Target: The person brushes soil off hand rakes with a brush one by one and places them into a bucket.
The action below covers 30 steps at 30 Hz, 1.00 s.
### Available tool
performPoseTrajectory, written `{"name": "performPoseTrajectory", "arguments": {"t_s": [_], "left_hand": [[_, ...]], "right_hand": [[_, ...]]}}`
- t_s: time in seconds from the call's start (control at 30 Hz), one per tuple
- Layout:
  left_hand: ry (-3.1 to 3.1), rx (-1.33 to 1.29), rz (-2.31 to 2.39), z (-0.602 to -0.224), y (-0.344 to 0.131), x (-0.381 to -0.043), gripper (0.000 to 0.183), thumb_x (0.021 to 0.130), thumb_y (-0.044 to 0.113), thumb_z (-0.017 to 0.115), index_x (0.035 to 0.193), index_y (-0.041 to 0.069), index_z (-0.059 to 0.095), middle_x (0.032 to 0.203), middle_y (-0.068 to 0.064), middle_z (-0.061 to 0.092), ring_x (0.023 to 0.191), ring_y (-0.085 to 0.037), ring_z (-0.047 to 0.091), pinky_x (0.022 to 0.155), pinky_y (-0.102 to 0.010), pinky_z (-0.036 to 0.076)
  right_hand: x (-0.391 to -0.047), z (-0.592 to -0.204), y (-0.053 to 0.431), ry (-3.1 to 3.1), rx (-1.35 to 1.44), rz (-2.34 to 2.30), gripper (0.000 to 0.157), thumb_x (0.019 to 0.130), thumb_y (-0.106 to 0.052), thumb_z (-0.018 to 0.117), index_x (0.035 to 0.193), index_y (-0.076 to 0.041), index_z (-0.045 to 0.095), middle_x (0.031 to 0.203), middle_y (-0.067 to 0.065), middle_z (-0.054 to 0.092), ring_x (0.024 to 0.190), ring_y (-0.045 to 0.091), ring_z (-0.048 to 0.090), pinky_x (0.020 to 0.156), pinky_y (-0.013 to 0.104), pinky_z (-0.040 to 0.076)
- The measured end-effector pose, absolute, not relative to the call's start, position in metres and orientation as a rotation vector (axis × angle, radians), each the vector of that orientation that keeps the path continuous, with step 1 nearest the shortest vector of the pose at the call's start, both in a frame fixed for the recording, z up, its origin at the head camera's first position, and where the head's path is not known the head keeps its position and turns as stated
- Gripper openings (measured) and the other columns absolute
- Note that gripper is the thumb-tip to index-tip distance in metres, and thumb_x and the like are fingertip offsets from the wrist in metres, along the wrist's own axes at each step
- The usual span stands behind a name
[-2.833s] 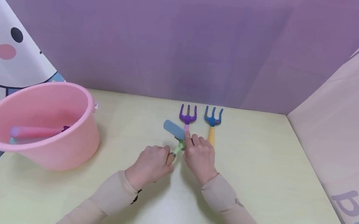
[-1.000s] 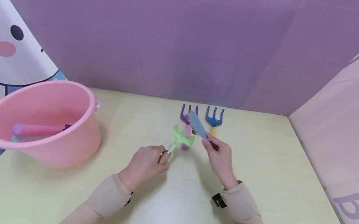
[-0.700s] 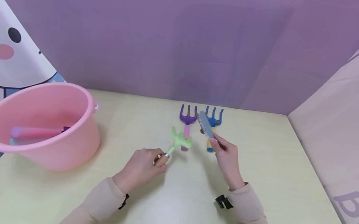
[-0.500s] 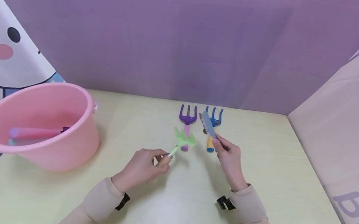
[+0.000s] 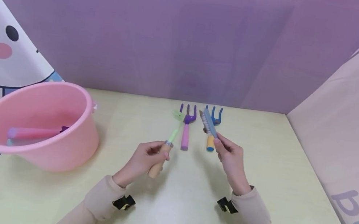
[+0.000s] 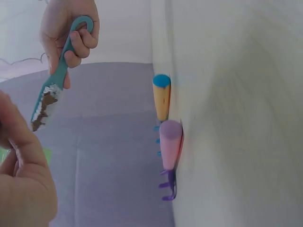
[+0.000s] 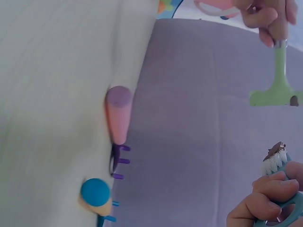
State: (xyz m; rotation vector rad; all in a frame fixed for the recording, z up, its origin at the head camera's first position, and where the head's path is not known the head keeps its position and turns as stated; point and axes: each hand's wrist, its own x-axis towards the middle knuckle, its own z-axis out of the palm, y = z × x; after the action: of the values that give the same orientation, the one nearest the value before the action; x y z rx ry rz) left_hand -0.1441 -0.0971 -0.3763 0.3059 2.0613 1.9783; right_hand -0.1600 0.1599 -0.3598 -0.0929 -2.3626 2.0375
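Note:
My left hand (image 5: 141, 159) grips the wooden handle of a light green hand rake (image 5: 174, 136), raised over the table with its head away from me. A brown spot marks the green head in the right wrist view. My right hand (image 5: 234, 163) holds a blue scrub brush (image 5: 210, 124) by its handle, thumb on top. The brush's white bristles (image 6: 51, 92) carry brown dirt and face left, apart from the rake. Behind them lie a purple garden fork (image 5: 185, 136) with a pink handle and a blue garden fork (image 5: 210, 143) with a yellow handle, partly covered by the brush.
A pink bucket (image 5: 73, 152) stands at the left of the pale table (image 5: 277, 180). Inside it lies a pink-handled tool (image 5: 34, 133). A purple backdrop (image 5: 186, 47) rises behind the table, with printed panels at both sides.
Both hands have drawn apart; the brush has moved right, off the rake. My left hand has turned the rake upward, so its head now points away and its wooden handle shows.

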Motion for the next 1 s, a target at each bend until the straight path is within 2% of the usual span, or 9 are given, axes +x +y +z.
{"name": "performPoseTrajectory", "arguments": {"t_s": [0.2, 0.4, 0.5, 0.6, 0.67, 0.8, 1.0], "left_hand": [[1.868, 0.235, 2.102, -0.375, -0.095, -0.143, 0.041, 0.092, 0.029, 0.053, 0.124, 0.003, 0.053, 0.084, -0.001, 0.057, 0.055, -0.012, 0.052, 0.052, -0.024, 0.048], [1.741, 0.236, 2.145, -0.377, -0.094, -0.141, 0.049, 0.094, 0.029, 0.047, 0.13, -0.004, 0.044, 0.083, 0.004, 0.056, 0.055, -0.007, 0.05, 0.051, -0.019, 0.044], [1.714, 0.25, 2.129, -0.378, -0.093, -0.138, 0.048, 0.094, 0.032, 0.045, 0.13, 0.0, 0.045, 0.084, 0.006, 0.055, 0.057, -0.005, 0.05, 0.051, -0.017, 0.042], [1.683, 0.267, 2.116, -0.379, -0.092, -0.136, 0.046, 0.094, 0.034, 0.043, 0.129, 0.004, 0.047, 0.084, 0.007, 0.054, 0.058, -0.005, 0.049, 0.051, -0.017, 0.041], [1.648, 0.278, 2.116, -0.38, -0.09, -0.134, 0.043, 0.095, 0.034, 0.042, 0.128, 0.007, 0.048, 0.084, 0.008, 0.053, 0.059, -0.004, 0.048, 0.051, -0.017, 0.04], [1.566, 0.304, 2.134, -0.379, -0.086, -0.133, 0.038, 0.095, 0.034, 0.041, 0.123, 0.011, 0.051, 0.084, 0.008, 0.052, 0.058, -0.003, 0.047, 0.051, -0.016, 0.039], [1.507, 0.338, 2.145, -0.377, -0.081, -0.132, 0.036, 0.095, 0.033, 0.039, 0.121, 0.012, 0.052, 0.084, 0.008, 0.051, 0.058, -0.002, 0.046, 0.051, -0.014, 0.039]], "right_hand": [[-0.151, -0.346, 0.154, -2.377, -0.046, 2.003, 0.038, 0.091, -0.027, 0.055, 0.126, -0.011, 0.056, 0.065, -0.005, 0.041, 0.054, 0.006, 0.033, 0.05, 0.018, 0.028], [-0.146, -0.345, 0.149, -2.382, -0.041, 1.916, 0.035, 0.09, -0.02, 0.057, 0.123, -0.01, 0.058, 0.069, -0.002, 0.051, 0.056, 0.007, 0.039, 0.05, 0.018, 0.032], [-0.144, -0.349, 0.144, -2.351, 0.004, 1.879, 0.034, 0.089, -0.014, 0.058, 0.122, -0.007, 0.058, 0.084, 0.009, 0.064, 0.063, 0.005, 0.049, 0.054, 0.017, 0.039], [-0.143, -0.356, 0.137, -2.308, 0.092, 1.809, 0.034, 0.088, -0.009, 0.059, 0.121, -0.004, 0.058, 0.098, 0.019, 0.066, 0.066, 0.005, 0.052, 0.055, 0.017, 0.041], [-0.142, -0.359, 0.131, -2.271, 0.147, 1.745, 0.034, 0.087, -0.008, 0.06, 0.121, -0.002, 0.058, 0.095, 0.021, 0.065, 0.062, 0.005, 0.048, 0.053, 0.017, 0.039], [-0.145, -0.363, 0.118, -2.194, 0.216, 1.686, 0.034, 0.087, -0.009, 0.06, 0.121, -0.002, 0.058, 0.082, 0.016, 0.061, 0.058, 0.007, 0.043, 0.05, 0.018, 0.037], [-0.147, -0.367, 0.104, -2.141, 0.228, 1.682, 0.035, 0.088, -0.01, 0.059, 0.122, -0.002, 0.056, 0.079, 0.016, 0.058, 0.06, 0.008, 0.044, 0.051, 0.018, 0.038]]}}
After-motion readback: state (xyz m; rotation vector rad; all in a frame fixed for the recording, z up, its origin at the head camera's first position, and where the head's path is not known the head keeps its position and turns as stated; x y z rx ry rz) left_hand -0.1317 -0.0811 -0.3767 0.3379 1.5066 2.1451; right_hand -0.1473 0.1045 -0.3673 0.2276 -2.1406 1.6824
